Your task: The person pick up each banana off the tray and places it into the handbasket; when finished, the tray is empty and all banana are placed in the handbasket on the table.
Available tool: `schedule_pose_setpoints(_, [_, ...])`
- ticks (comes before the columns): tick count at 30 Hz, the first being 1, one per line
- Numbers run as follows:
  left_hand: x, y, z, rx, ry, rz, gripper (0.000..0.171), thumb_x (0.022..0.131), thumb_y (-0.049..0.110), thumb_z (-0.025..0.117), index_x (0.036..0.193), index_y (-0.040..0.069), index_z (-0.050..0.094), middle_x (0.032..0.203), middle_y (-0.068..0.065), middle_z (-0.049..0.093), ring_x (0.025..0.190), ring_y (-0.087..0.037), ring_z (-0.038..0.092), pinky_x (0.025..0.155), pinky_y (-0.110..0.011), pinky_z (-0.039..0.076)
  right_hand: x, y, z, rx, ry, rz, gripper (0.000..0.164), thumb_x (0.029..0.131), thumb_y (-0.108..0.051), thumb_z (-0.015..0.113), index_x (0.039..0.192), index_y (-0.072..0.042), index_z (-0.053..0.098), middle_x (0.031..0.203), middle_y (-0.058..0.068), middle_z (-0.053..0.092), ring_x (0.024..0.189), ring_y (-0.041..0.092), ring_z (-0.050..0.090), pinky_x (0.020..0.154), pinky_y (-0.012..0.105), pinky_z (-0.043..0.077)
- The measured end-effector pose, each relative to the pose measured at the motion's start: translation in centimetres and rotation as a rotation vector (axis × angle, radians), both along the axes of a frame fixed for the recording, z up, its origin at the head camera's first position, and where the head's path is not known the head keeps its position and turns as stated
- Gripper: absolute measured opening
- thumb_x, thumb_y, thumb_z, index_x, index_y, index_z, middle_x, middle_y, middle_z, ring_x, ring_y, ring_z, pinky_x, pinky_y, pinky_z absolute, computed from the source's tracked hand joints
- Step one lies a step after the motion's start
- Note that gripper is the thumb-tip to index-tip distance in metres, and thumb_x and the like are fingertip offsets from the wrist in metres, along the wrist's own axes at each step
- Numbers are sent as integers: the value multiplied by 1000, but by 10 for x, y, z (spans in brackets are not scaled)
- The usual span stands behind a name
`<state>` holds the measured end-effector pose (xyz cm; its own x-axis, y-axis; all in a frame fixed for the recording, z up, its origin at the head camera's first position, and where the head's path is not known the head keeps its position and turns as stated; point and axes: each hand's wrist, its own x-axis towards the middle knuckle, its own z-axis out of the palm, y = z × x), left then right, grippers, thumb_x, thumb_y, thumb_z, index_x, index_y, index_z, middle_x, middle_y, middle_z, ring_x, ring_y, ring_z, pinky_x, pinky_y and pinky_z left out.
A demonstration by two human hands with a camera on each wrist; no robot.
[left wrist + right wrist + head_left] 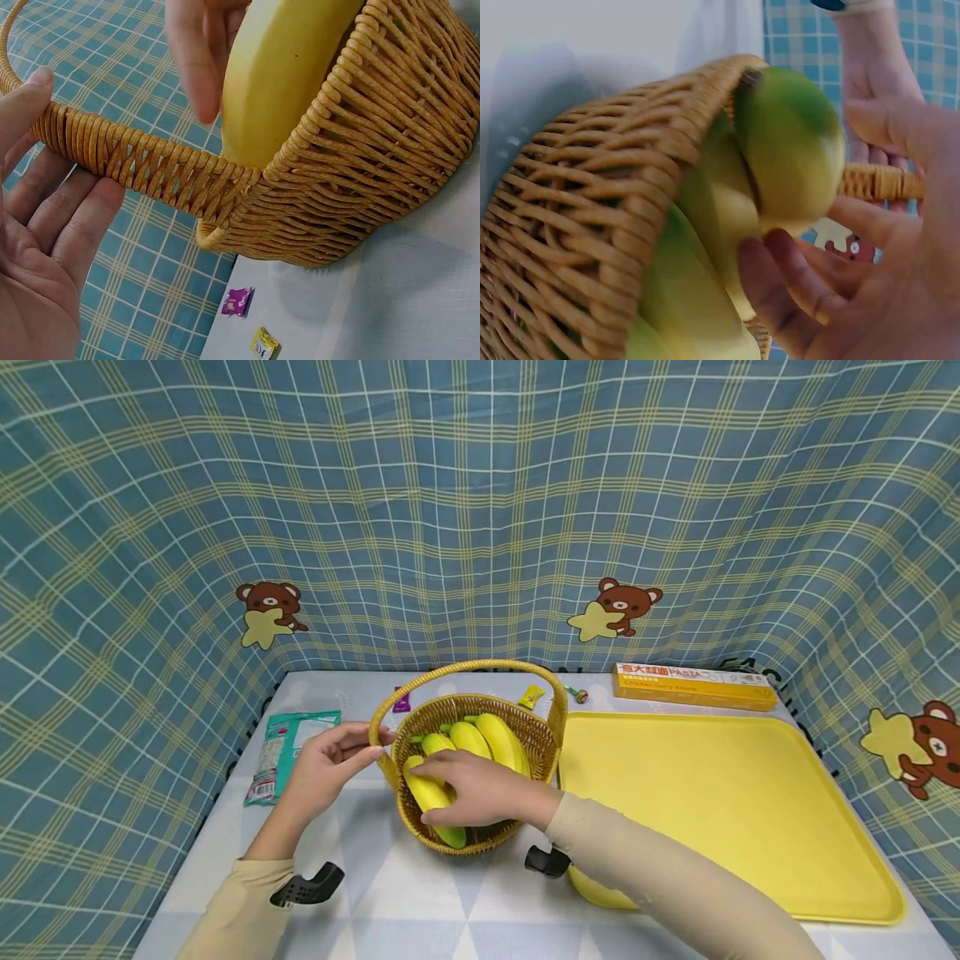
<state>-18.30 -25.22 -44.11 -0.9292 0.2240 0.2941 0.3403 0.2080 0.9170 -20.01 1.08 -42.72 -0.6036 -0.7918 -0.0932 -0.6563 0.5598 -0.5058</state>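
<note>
A brown wicker basket [542, 742] with a tall arched handle [150, 161] stands at the middle of the table, with several yellow bananas [510, 747] inside. My left hand [322, 768] holds the left side of the handle, thumb on one face and fingers behind it. Over the basket, my right hand [476, 787] grips the leftmost banana [426, 793], which lies along the basket's left wall. The right wrist view shows its green-tipped end [791, 112] at the rim, with my fingers bent against its side.
A teal packet [279, 760] lies left of the basket. Behind are a purple wrapped candy [401, 700], a yellow one [531, 697] and a small lollipop [577, 695]. A yellow tray [720, 810] covers the right side, with a pasta box [693, 689] behind it.
</note>
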Motion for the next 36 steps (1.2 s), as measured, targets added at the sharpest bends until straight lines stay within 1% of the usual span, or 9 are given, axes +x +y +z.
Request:
schedule_pose_setpoints(3, [0, -1, 0, 3, 1, 1, 24, 99, 6, 67, 122, -2, 67, 117, -6, 73, 108, -21, 70, 90, -27, 59, -3, 4, 0, -7, -41, 28, 63, 96, -42, 65, 154, -23, 47, 156, 2, 45, 144, 20, 40, 117, 37, 38])
schedule_pose_setpoints(6, [-1, -1, 0, 4, 1, 1, 24, 99, 6, 67, 122, -2, 67, 117, -7, 73, 108, -21, 70, 91, -27, 58, -4, 3, -3, -20, -42, 12, 63, 98, -44, 66, 154, -23, 47, 155, 1, 47, 143, 20, 42, 116, 37, 39])
schedule_pose_setpoints(7, [-1, -1, 0, 5, -1, 3, 24, 99, 5, 67, 122, -2, 67, 117, -8, 73, 108, -20, 70, 91, -27, 58, -4, 2, -4, -23, -37, -1, 63, 98, -45, 66, 153, -23, 48, 154, 2, 48, 142, 20, 43, 116, 37, 40])
schedule_pose_setpoints(10, [-1, -1, 0, 8, -13, 12, 25, 98, 6, 68, 122, -1, 67, 117, -8, 73, 107, -16, 70, 91, -27, 58, -2, -3, -7, -26, -4, -41, 63, 96, -48, 68, 152, -23, 50, 150, 3, 51, 138, 20, 47, 113, 35, 43])
schedule_pose_setpoints(16, [0, 1, 0, 6, -24, 24, 26, 98, 7, 68, 123, 1, 67, 118, -10, 72, 107, -15, 70, 92, -27, 58, 4, -10, -12, 20, 91, -96, 67, 93, -53, 70, 150, -24, 52, 146, 4, 54, 130, 19, 53, 101, 33, 52])
schedule_pose_setpoints(19, [-1, 2, -1, 6, -20, 18, 25, 98, 7, 68, 123, 0, 67, 118, -11, 72, 107, -16, 70, 92, -27, 58, 5, -11, -14, 33, 115, -106, 69, 91, -55, 71, 150, -24, 52, 145, 3, 54, 128, 19, 54, 98, 33, 54])
schedule_pose_setpoints(27, [-2, 1, 0, -4, -18, 22, 25, 99, 8, 68, 123, 1, 68, 117, -11, 72, 107, -15, 70, 91, -27, 58, 7, -12, -17, 53, 169, -119, 71, 90, -57, 71, 150, -25, 52, 143, 2, 56, 126, 20, 54, 94, 34, 55])
schedule_pose_setpoints(32, [-2, 0, -1, -11, -4, 12, 25, 99, 8, 67, 123, 0, 67, 118, -13, 72, 107, -14, 70, 91, -25, 58, 8, -10, -18, 40, 185, -131, 67, 91, -56, 71, 148, -25, 54, 143, 1, 56, 127, 19, 54, 97, 33, 54])
schedule_pose_setpoints(36, [-2, 0, -2, -5, -3, 12, 25, 99, 6, 67, 123, -1, 67, 118, -13, 72, 107, -16, 70, 91, -26, 58, 12, -1, -14, -23, 162, -155, 55, 95, -49, 70, 144, -25, 59, 142, -1, 57, 129, 17, 54, 102, 34, 52])
